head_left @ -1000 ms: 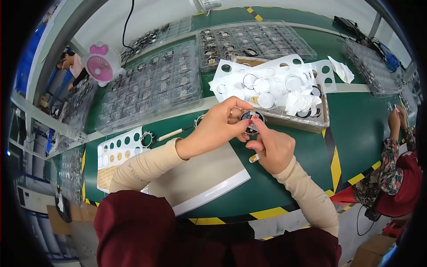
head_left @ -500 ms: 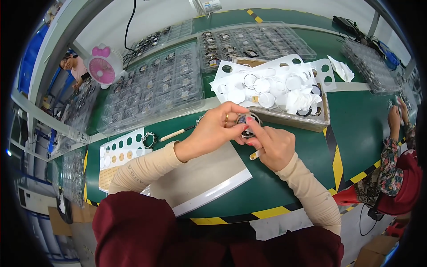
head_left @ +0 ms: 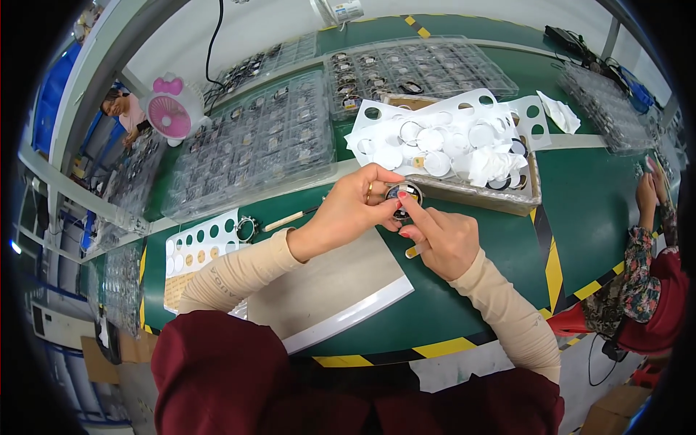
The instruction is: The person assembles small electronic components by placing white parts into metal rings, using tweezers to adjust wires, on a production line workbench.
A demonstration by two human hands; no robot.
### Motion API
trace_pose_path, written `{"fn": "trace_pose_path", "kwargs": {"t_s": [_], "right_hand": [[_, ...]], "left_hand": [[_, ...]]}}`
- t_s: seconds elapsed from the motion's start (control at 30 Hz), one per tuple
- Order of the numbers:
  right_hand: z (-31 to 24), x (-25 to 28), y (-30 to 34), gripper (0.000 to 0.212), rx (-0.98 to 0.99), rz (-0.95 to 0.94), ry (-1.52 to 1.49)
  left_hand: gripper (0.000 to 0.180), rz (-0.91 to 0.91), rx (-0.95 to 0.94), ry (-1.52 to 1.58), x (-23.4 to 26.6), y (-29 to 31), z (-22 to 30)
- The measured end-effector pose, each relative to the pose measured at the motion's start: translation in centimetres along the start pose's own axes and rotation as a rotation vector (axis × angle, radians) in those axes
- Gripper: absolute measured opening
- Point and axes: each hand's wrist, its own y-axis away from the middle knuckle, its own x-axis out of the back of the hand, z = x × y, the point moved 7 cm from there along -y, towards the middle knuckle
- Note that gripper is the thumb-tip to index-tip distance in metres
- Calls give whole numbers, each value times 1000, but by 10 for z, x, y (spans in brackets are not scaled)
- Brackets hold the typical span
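My left hand (head_left: 351, 206) grips a small round part (head_left: 408, 193) by its edge; it has a metal-looking rim and a dark face, like a watch case. My right hand (head_left: 446, 238) has its index fingertip pressed on that face. Tucked in the curled fingers of the same hand is a small white and yellowish tab (head_left: 415, 251). Under my left forearm lies a sheet of round stickers (head_left: 190, 250) with several punched-out holes. Beyond that arm are a metal ring-shaped part (head_left: 247, 229) and a thin stick-handled tool (head_left: 290, 220). Fingers hide part of the held part.
A carton (head_left: 533, 190) heaped with white discs and punched sheets stands just past my hands. Clear compartment trays (head_left: 254, 145) of round parts fill the far left. A grey-brown board (head_left: 330, 290) lies before me. A pink fan (head_left: 170, 116) stands left; a co-worker's hands (head_left: 647, 190) are at right.
My right index finger has shifted slightly on the round part, and more of its dark face shows. The left hand keeps its grip; the whole view has moved a little.
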Motion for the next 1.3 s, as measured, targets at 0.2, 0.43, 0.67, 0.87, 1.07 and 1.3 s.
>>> {"fn": "trace_pose_path", "kwargs": {"t_s": [0.2,0.43,0.67,0.87,1.07,1.3], "right_hand": [[2,0,1,41,-5,-9,-30],[1,3,0,41,-21,-21,-12],[3,6,1,38,-17,-18,39],[8,5,1,40,-7,13,62],[-9,-4,3,45,46,18,-22],[-31,-45,28,29,207,-267,-51]], "left_hand": [[25,18,56,0,3,-1,-1],[27,-49,16,-41,-5,1,-4],[27,-30,11,4,-5,2,-6],[27,19,24,-30,4,1,-7],[26,145,-25,19,33,-17,14],[31,373,-146,-228,138,-138,81]]}}
